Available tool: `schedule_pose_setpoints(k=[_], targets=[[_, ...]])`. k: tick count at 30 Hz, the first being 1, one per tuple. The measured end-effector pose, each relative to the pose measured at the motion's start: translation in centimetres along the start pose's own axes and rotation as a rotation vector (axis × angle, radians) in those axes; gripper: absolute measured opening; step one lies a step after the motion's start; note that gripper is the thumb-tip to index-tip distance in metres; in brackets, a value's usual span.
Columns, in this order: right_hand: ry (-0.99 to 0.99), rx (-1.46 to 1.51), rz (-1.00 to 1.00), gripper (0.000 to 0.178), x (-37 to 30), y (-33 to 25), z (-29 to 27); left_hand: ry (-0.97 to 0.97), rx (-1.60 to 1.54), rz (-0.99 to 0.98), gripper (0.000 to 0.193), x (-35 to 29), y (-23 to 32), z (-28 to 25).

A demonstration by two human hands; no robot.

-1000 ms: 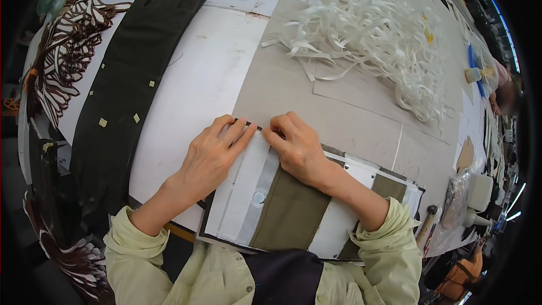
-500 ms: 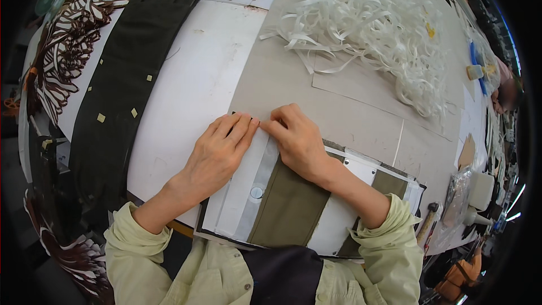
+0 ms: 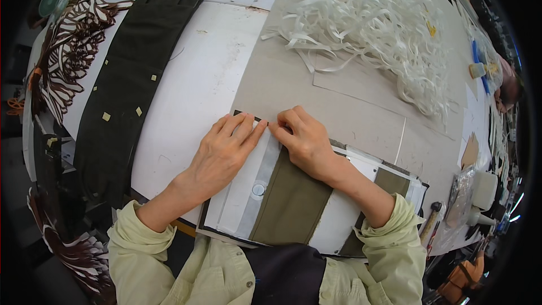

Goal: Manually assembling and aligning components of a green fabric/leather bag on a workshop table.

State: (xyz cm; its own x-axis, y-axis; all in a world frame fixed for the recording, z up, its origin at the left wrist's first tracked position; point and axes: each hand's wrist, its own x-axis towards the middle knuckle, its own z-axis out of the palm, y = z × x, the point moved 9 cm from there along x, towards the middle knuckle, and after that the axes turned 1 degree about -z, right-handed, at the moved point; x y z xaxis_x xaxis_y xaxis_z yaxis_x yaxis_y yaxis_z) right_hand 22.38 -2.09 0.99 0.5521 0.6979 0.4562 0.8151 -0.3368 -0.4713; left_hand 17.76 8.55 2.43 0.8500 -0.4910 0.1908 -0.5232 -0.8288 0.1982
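A flat white panel with olive fabric strips (image 3: 293, 203) and a thin dark border lies before me, close to my body. A round snap-like disc (image 3: 258, 190) sits on its pale grey strip. My left hand (image 3: 222, 149) rests on the panel's far left corner, its fingers stretched over the dark edge. Beside it, my right hand (image 3: 305, 142) has its fingers curled, with thumb and forefinger pinching at the same far edge. The fingertips of both hands are nearly touching. Whatever lies under the right fingertips is hidden.
A long black fabric piece (image 3: 135, 73) with a handle and small yellowish squares lies at left, next to brown-and-white strips (image 3: 70, 51). A heap of white ribbon (image 3: 372, 39) covers the far right. A hammer (image 3: 432, 217) and white bottle (image 3: 479, 217) lie at right.
My right fingers have shifted slightly right along the far edge, and the gap between the hands shows more dark border. The whole view has moved a little.
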Motion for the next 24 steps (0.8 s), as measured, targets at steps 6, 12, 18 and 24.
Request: schedule_pose_setpoints(k=[6,12,18,24], targets=[[-0.069,0.217,0.22,0.019,-0.1,2.4,-0.7,-0.011,0.04,0.015,0.051,0.2,0.8,0.5],[-0.07,0.272,0.179,0.022,-1.1,2.5,-0.8,-0.037,0.068,0.006,0.053,0.0,1.0,0.7],[-0.03,0.098,0.031,0.028,-1.3,1.2,-0.9,-0.039,0.02,-0.044,0.065,0.2,1.2,0.6],[0.007,0.092,0.032,0.027,-1.6,1.2,-1.3,-0.029,-0.023,-0.018,0.061,0.7,1.8,0.9]])
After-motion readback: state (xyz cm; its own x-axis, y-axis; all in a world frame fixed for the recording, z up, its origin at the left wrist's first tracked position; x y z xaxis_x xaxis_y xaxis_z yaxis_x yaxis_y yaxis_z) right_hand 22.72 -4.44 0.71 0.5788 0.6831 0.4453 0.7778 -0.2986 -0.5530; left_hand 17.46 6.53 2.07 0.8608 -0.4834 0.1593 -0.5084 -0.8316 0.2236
